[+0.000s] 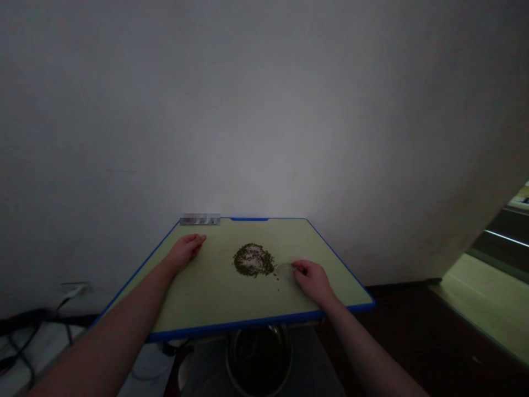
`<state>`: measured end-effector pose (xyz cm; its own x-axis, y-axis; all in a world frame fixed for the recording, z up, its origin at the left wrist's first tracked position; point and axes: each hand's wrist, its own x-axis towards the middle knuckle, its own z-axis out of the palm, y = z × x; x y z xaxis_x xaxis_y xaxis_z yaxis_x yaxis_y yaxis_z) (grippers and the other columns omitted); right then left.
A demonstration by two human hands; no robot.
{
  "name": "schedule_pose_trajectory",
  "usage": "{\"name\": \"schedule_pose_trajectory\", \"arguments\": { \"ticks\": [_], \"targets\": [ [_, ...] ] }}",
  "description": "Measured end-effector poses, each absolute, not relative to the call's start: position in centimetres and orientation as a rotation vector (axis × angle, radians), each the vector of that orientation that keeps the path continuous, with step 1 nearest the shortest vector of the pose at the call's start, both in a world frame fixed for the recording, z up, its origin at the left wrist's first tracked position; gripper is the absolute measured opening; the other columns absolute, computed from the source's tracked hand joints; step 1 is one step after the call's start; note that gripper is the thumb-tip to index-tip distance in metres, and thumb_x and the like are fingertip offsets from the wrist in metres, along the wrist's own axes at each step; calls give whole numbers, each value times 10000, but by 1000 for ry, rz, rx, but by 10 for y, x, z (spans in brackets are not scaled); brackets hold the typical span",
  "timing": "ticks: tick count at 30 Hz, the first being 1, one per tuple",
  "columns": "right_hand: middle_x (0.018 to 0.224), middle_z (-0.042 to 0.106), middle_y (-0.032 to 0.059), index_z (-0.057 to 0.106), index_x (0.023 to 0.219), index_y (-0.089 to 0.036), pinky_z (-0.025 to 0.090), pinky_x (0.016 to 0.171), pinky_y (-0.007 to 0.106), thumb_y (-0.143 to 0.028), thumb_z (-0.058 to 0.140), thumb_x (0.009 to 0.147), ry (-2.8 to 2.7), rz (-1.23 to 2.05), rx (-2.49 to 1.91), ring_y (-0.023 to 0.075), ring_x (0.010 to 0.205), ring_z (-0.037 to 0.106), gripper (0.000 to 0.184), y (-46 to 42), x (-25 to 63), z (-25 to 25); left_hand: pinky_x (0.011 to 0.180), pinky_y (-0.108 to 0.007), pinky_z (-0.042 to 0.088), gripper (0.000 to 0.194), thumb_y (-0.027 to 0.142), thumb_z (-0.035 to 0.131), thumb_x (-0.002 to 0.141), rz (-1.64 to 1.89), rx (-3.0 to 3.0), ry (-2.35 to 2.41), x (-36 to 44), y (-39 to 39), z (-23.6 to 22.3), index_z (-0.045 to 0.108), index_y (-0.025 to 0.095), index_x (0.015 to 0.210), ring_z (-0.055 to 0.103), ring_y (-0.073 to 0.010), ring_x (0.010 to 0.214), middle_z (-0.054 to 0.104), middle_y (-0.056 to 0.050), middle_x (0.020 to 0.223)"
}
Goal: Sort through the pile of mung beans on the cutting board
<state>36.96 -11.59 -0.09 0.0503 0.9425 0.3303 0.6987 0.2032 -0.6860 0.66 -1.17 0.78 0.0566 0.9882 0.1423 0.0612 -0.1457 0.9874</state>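
clear piece (pixel 285 268) in right fingers (pixel 298 265) beside grain pile (pixel 253 261), left fingers' (pixel 194 239) hold unclear, blurred strip (pixel 200 219) on board (pixel 198 300) unreadable

On the surface (pixel 206 300), a pile of grains (pixel 253 260) lies between the left hand (pixel 187 252) and the right hand (pixel 313 281); a dish-like piece (pixel 284 268) is at the right hand's fingertips; below both hands, a bowl (pixel 229 361); beyond them, the wall (pixel 264 121)

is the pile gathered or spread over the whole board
Gathered: the pile sits in one patch on the board, loose bits nearby.
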Motion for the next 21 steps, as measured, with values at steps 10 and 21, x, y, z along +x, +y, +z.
{"name": "schedule_pose_trajectory", "arguments": {
  "ticks": [10,21],
  "targets": [
    [651,632,22,650,899,-155,396,555,243,-254,447,691,-1774,391,-1545,138,568,539,307,-118,366,-1,348,-199,163,325,424,567,646,1237,1415,1113,3,-7,2,391,172,543,274,-44,342,332,75,430],
    [728,646,40,645,912,-152,411,608,252,-275,445,718,-1777,360,-1531,147,638,561,304,-119,364,2,345,-199,156,329,433,578,630,1250,1401,1158,5,-8,4,395,174,541,271,-41,335,332,79,424]
  ]
}}
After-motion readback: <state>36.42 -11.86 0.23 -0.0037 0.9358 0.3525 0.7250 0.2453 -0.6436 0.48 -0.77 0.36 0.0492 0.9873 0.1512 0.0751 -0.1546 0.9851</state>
